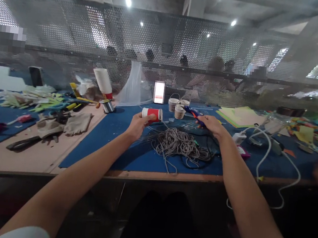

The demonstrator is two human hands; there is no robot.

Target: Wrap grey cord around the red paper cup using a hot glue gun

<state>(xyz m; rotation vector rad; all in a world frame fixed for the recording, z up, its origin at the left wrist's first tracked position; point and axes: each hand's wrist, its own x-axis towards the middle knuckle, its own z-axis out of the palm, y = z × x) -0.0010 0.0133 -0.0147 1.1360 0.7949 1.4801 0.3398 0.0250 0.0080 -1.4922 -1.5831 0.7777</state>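
My left hand [138, 125] is closed around a red and white paper cup [151, 114], which lies tilted on its side in the grip above the blue mat [101, 137]. In my right hand [212, 124] is a blue and red hand tool [196, 114], its narrow end pointing left; its exact kind is unclear. Near that tip stand small cup-shaped buckets [180, 112] with thin looped handles. Between my forearms lies a tangled heap of grey cord [180, 146]. Clear thin strips [188, 125] are scattered just behind it.
Left of the mat are a tilted stack of paper cups [103, 80], work gloves [77, 123] and piled coloured scraps [38, 100]. Coloured paper sheets [239, 115], a lidded jar [280, 120] and a looping white cable [267, 157] lie right. A perforated screen [168, 39] rises behind.
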